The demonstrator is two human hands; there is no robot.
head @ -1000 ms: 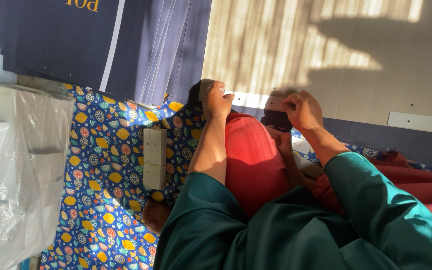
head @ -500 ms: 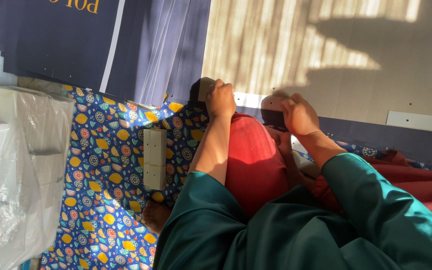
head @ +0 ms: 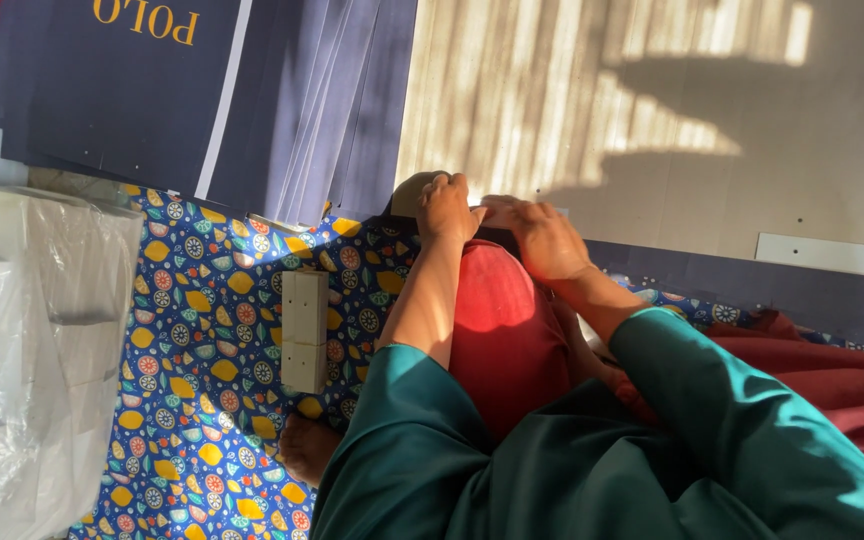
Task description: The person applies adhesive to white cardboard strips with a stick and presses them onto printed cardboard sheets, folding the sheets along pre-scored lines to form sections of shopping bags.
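My left hand (head: 447,210) grips the edge of a tan flat cardboard piece (head: 407,195) just above my raised knee, which is covered in red cloth (head: 502,330). Close beside it, my right hand (head: 547,240) has its fingers pressed on a pale strip (head: 497,208) of the same piece, and the two hands nearly touch. Teal sleeves (head: 652,440) cover both arms. How far the cardboard extends under the hands is hidden.
A stack of dark navy sheets (head: 152,90) lies at the top left. A clear plastic bag (head: 32,350) sits at the left. A white switch box (head: 304,330) rests on blue patterned cloth (head: 202,400), near a bare foot (head: 307,445). A sunlit pale board (head: 652,120) lies beyond the hands.
My right hand has slid left toward my left hand, closing the gap between them. The left hand has stayed at the cardboard's edge.
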